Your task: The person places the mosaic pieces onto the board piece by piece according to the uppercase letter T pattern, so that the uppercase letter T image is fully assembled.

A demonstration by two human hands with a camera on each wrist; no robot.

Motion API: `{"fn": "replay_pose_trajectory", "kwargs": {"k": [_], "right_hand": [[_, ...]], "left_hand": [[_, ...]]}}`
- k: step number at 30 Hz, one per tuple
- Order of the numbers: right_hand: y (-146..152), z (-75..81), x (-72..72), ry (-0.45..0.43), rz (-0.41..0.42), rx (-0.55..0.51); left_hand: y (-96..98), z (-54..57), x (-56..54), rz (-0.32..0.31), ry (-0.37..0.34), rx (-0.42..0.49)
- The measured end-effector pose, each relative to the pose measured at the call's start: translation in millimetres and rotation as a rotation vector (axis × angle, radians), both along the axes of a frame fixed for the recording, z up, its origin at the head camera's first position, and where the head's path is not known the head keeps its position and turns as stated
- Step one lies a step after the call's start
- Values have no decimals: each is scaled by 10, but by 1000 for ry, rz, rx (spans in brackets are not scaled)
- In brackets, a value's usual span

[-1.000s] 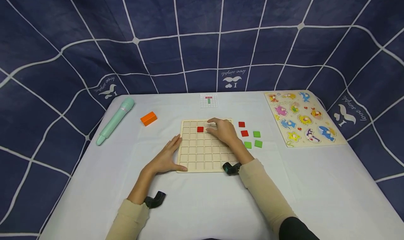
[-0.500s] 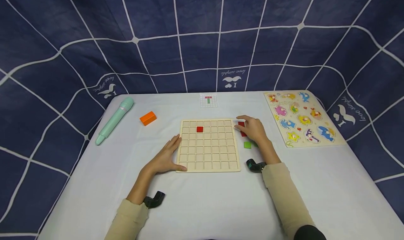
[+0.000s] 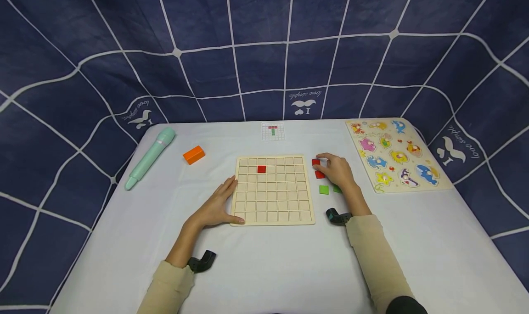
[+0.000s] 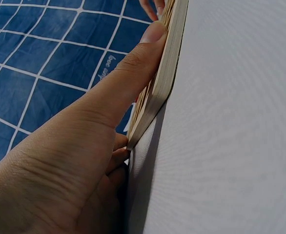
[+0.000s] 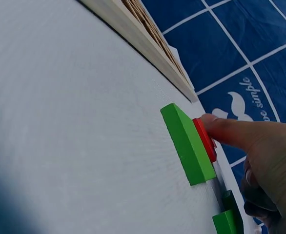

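Observation:
My left hand (image 3: 216,207) rests along the left side of the wooden grid board (image 3: 277,203), fingers extended and thumb on its near-left corner. One red square tile (image 3: 261,169) sits in a board cell, upper left of centre. Right of the board, my right hand (image 3: 340,171) has thumb and index finger at opposite edges of the farther red tile (image 3: 316,162). A second red tile (image 3: 320,175) lies just nearer, partly under the thumb. Green tiles (image 3: 324,190) lie closer to me, some covered by the hand. In the right wrist view, a green tile (image 5: 188,146) partly hides the red.
A small pattern card (image 3: 273,132) with a red and green T lies behind the board. An orange block (image 3: 194,154) and a mint-green tube (image 3: 149,159) are at the left. An animal knob puzzle (image 3: 398,155) occupies the back right of the white-covered table.
My right hand has left the board, moving right to the loose tiles, then shifted slightly further right around the farther red tile. The left hand and board stay put.

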State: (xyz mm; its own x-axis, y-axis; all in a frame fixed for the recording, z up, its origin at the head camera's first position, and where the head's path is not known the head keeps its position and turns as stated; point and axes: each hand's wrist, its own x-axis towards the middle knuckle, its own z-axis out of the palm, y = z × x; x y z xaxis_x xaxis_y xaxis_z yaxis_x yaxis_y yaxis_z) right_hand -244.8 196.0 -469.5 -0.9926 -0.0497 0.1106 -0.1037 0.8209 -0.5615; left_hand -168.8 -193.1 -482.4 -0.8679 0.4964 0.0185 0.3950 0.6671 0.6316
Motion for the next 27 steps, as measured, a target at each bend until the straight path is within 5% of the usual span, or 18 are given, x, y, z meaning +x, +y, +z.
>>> {"fn": "replay_pose_trajectory", "kwargs": {"k": [18,27], "right_hand": [[28,-48,-9,-14,-17,10],[-29,48,8,108,-9,-7]], "left_hand": [[7,5,3,6,0,-6],[5,7,-1,8,-1,-10]]}}
